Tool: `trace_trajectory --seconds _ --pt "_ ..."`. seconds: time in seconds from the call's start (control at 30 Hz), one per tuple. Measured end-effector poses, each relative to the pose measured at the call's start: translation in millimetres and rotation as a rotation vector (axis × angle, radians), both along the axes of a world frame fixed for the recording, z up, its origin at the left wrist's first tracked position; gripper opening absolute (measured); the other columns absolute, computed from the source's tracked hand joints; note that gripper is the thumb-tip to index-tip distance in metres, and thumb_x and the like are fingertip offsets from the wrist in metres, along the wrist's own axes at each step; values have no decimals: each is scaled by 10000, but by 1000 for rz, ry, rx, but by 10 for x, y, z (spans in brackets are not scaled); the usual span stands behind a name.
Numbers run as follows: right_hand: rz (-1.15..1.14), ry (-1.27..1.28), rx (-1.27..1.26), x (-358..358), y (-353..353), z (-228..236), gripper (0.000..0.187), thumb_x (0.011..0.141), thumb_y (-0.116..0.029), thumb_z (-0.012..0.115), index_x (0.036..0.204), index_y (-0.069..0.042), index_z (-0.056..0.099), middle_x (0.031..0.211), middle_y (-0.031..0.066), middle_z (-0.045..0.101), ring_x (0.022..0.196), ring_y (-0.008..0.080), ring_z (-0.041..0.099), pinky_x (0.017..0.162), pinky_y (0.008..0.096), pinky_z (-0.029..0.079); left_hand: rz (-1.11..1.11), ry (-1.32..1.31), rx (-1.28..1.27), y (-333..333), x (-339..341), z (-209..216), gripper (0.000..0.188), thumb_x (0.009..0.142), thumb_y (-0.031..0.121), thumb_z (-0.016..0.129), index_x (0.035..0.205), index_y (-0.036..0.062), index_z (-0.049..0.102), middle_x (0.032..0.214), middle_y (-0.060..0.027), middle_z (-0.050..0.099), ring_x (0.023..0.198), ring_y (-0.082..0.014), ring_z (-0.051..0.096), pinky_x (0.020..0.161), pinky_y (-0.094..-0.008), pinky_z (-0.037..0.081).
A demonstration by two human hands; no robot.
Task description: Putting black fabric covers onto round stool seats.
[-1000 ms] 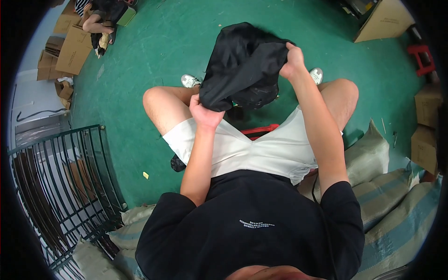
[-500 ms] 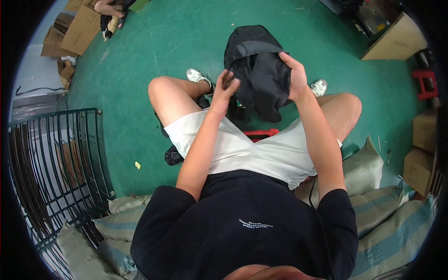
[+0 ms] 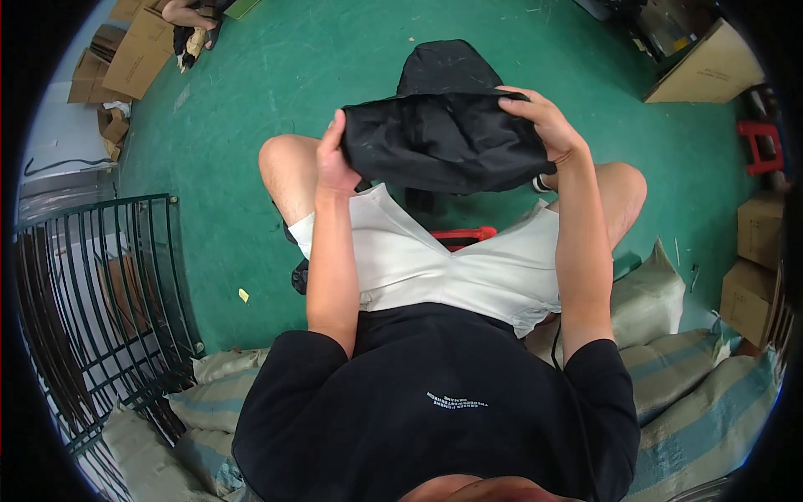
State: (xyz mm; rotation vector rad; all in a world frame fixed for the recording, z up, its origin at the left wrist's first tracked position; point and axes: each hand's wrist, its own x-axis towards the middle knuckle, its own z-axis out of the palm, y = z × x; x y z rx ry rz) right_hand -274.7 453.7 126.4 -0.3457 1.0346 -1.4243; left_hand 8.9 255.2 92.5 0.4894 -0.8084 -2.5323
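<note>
Grip, both sides loaded: left hand (image 3: 336,163) grasps the left end of a crumpled, glossy black fabric piece (image 3: 443,142); right hand (image 3: 548,121) grasps its right end, fingers over the upper edge. Fabric spans the gap between them, beyond the white cloth shorts (image 3: 452,280), above the smooth green floor (image 3: 217,234). A rounded black fabric flap (image 3: 449,67) projects past its upper edge; join not visible. Judgement on handling: equal pull from both ends should smooth the folds; if one side leads, the bunched middle may twist. Outward: red-and-black object (image 3: 460,238) by the shorts, kind unclear. Floor's lower edge: striped woven sacks (image 3: 703,427). Upper-left corner: brown cardboard boxes (image 3: 146,54).
</note>
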Motion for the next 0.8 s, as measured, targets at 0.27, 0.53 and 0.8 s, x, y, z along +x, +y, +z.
trace_trajectory --seconds 0.27,0.53,0.8 --pt "297 -395 -710 90 -36 -260 429 879 -96 530 1253 113 491 1204 222 596 1023 269 637 869 358 516 -170 679 19 136 54 310 765 913 590 463 1270 -86 505 1306 -222 538 1228 -355 498 1078 -459 356" --pt "90 -578 -721 163 17 -317 559 778 -147 605 1251 124 478 1193 248 588 1067 315 623 916 416 517 291 341 782 379 -58 390 749 725 286 680 1334 -79 437 1331 -240 508 1224 -376 504 1073 -466 380" --pt "335 -162 -334 520 -37 243 556 702 -100 733 1206 32 536 1059 91 620 928 173 601 840 291 477 -257 587 138 398 -157 384 771 573 154 583 1292 -97 463 1285 -258 535 1162 -389 550 1047 -469 415"
